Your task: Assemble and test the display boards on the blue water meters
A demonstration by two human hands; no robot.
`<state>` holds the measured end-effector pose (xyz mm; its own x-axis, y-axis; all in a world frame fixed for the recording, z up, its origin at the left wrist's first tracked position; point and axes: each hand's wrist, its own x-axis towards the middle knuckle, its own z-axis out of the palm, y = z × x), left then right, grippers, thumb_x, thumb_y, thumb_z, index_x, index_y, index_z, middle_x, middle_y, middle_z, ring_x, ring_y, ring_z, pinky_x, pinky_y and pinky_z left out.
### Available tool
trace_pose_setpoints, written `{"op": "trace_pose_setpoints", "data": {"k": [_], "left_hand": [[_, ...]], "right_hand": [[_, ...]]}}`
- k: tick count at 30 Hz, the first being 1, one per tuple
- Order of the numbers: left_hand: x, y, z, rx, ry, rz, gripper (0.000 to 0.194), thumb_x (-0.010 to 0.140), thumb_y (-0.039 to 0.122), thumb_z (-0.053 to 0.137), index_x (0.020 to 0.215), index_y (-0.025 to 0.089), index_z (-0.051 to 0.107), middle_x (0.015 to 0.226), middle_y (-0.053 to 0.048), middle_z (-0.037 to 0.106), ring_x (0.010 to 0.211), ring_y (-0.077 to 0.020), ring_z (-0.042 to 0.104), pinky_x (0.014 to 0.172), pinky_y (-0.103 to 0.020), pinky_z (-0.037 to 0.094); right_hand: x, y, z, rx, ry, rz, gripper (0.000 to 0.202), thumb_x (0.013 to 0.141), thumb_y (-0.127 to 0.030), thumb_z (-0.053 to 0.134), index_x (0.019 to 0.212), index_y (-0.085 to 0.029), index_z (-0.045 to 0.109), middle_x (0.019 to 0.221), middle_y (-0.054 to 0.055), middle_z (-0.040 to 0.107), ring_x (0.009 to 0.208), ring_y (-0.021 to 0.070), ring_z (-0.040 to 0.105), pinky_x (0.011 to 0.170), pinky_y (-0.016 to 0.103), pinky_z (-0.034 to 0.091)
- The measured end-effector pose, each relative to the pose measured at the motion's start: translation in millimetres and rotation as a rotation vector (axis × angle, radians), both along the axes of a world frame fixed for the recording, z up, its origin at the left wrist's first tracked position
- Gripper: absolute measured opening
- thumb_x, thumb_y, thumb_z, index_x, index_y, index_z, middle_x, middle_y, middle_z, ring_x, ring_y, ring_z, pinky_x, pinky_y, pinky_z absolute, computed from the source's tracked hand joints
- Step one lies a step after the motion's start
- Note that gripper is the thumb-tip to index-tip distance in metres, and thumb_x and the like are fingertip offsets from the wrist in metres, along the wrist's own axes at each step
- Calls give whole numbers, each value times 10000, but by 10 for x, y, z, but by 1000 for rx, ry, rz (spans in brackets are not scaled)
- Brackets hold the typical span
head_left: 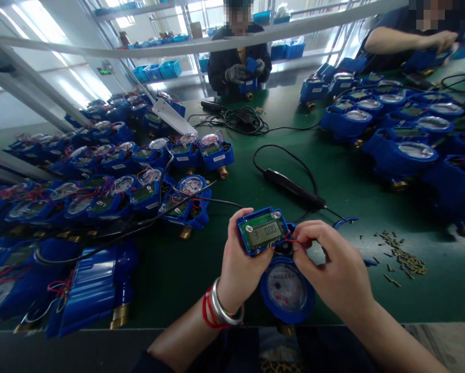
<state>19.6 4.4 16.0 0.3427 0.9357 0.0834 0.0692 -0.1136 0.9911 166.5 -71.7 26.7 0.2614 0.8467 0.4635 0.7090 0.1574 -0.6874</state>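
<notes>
My left hand (244,264) is wrapped round a small blue-framed circuit board with a display (264,231), whose screen reads 3 and 0.00. Thin red wires (289,237) come off the board's right side. My right hand (329,264) pinches these wires between thumb and forefinger. Below both hands a blue water meter (287,287) with a round clear dial lies face up at the table's near edge. Its upper part is partly hidden by the board and my fingers.
A black electric screwdriver (294,189) with a cord lies beyond my hands. Loose screws (407,259) are scattered to the right. Rows of blue meters with exposed wires (112,194) fill the left; more meters (403,129) stand right. Two people work across the green table (232,176).
</notes>
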Motion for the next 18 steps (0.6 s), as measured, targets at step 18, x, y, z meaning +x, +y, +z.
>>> {"op": "trace_pose_setpoints", "data": {"k": [18], "left_hand": [[-1,35,13,84,107,45,610,733,115,721,1253,248,431,1178,-30,614,1049,-186,653,931,-325,524]], "right_hand": [[410,174,210,-152,-10,311,88,938,-241,571,880,-216,632,882,18,648,769,122,605,678,244,490]]}}
